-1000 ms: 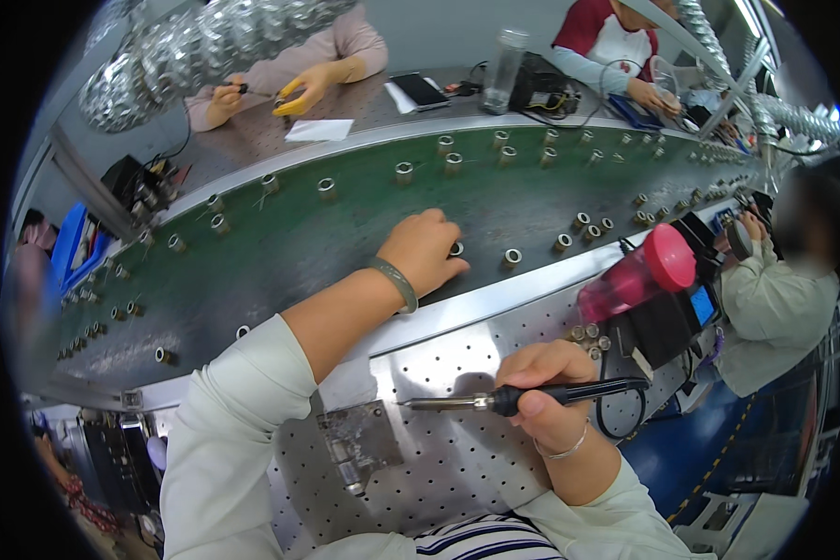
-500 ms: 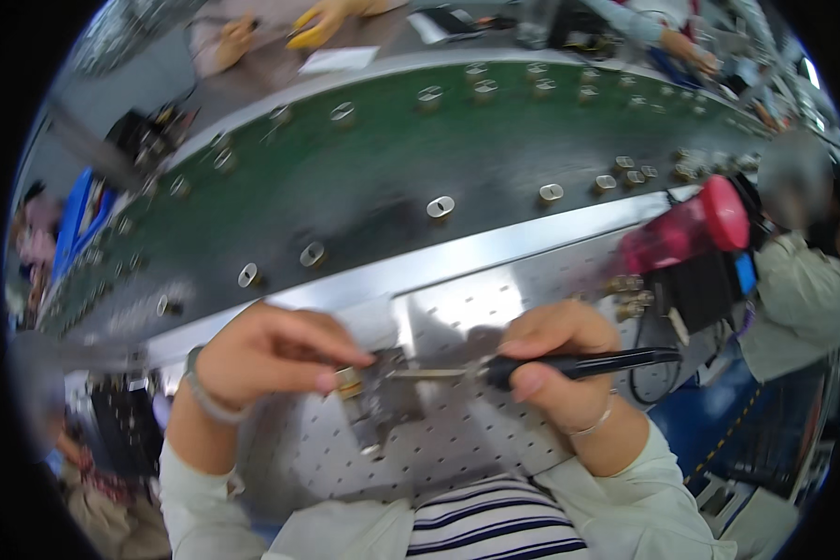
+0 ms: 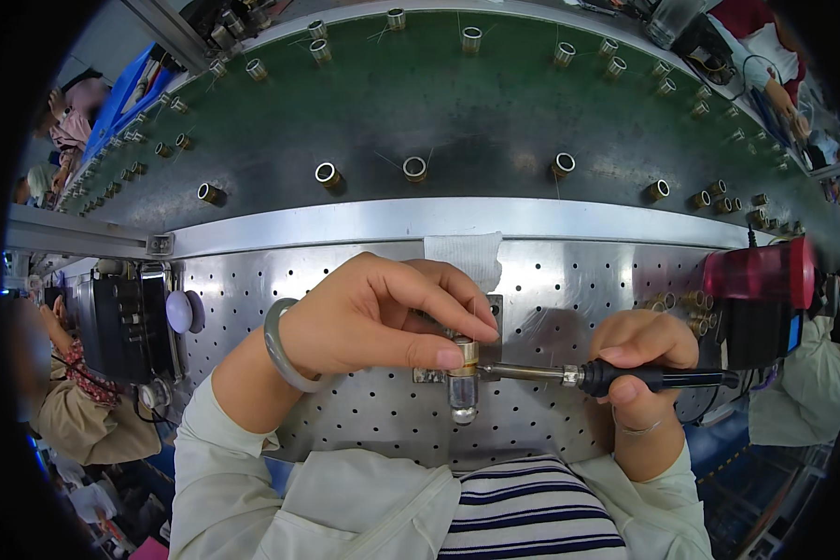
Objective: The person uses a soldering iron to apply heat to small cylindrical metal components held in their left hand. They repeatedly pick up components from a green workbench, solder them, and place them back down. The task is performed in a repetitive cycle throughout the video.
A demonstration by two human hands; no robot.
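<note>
My left hand [image 3: 373, 317], with a grey-green bangle at the wrist, closes its thumb and fingers at a small silver and brass-coloured cylinder [image 3: 464, 353]. The cylinder sits at the top of a small metal fixture [image 3: 463, 392] with a rounded lower end. In my right hand [image 3: 649, 355] is a black-handled soldering iron [image 3: 574, 375], held level between thumb and fingers. Its metal shaft points left, and its tip meets the side of the cylinder or lies just against it; the exact contact is too small to tell.
Beyond the perforated metal worktop [image 3: 345, 420] and its metal rail [image 3: 364, 221] runs a green belt [image 3: 495, 103] with several small cylinders. A white cloth [image 3: 464, 257] lies by the rail. To the right are several brass parts [image 3: 695, 301], a pink-red container [image 3: 761, 273] and a black box [image 3: 761, 331].
The view has turned and levelled. The soldering iron's tip, apart from the cylinder before, is now at its side. My left fingers remain at the cylinder.
</note>
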